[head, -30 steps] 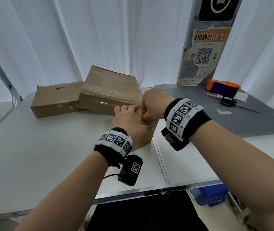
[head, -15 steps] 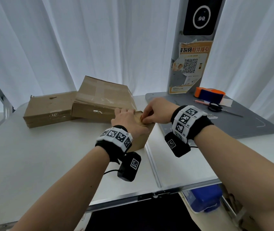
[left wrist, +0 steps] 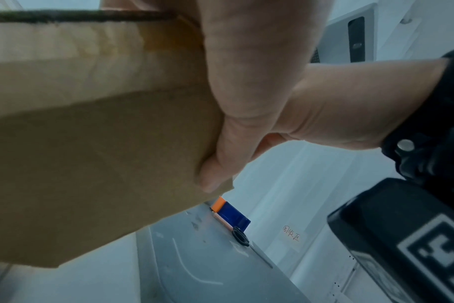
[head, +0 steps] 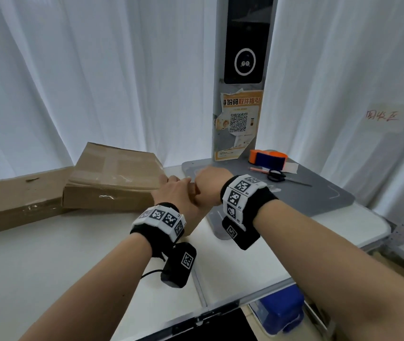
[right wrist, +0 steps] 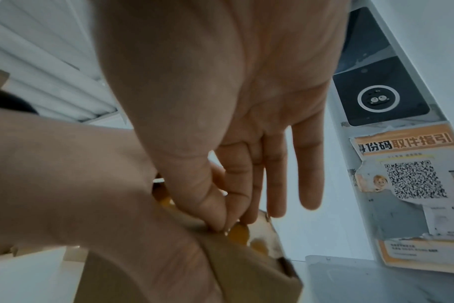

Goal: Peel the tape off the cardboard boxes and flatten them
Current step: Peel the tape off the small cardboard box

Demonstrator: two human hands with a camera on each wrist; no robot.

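Note:
A small cardboard box [left wrist: 91, 153] stands near the table's middle, mostly hidden behind my hands in the head view, where only a bit of its side [head: 196, 223] shows. My left hand [head: 174, 190] grips the box from above, thumb [left wrist: 220, 143] pressed down its side. My right hand [head: 208, 185] sits just right of it. In the right wrist view its thumb and forefinger [right wrist: 226, 221] pinch a strip of clear yellowish tape [right wrist: 240, 235] at the box's top edge, while the other fingers stay straight.
A bigger taped box [head: 115, 178] leans on a flat box [head: 21, 198] at the left. On a grey mat [head: 324, 198] to the right are scissors [head: 277, 175], a pen [head: 258, 169] and an orange tape dispenser [head: 267, 157]. A kiosk post [head: 242, 94] stands behind.
The head view has tilted upward. Both hands stay on the small box, the right hand's fingers working at the tape on its top edge.

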